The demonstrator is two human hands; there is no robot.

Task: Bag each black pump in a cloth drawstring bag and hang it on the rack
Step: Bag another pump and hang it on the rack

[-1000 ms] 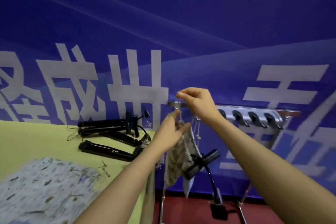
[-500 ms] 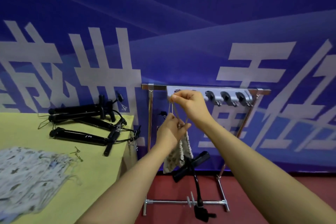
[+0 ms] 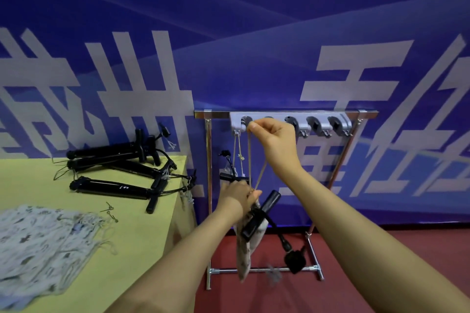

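Observation:
My left hand (image 3: 239, 195) grips the gathered neck of a patterned cloth bag (image 3: 244, 254) that hangs in front of the rack. A black pump (image 3: 262, 216) sticks out of its top, and the pump's hose and head (image 3: 293, 260) dangle below. My right hand (image 3: 276, 138) pinches the bag's drawstring (image 3: 250, 160) up at the grey hook strip (image 3: 319, 126) of the metal rack (image 3: 209, 185), near its left hooks. Another bagged pump (image 3: 232, 176) hangs from the leftmost hook behind my left hand.
On the yellow table (image 3: 127, 249) at left lie several black pumps (image 3: 114, 189) and a pile of patterned cloth bags (image 3: 38, 244). Small wire clips (image 3: 110, 209) lie between them. A blue banner wall stands behind, and red floor (image 3: 381, 249) spreads under the rack.
The view has swung right and down, so the whole rack shows. My right hand has raised the drawstring to the hook strip while my left hand has dropped lower with the bag.

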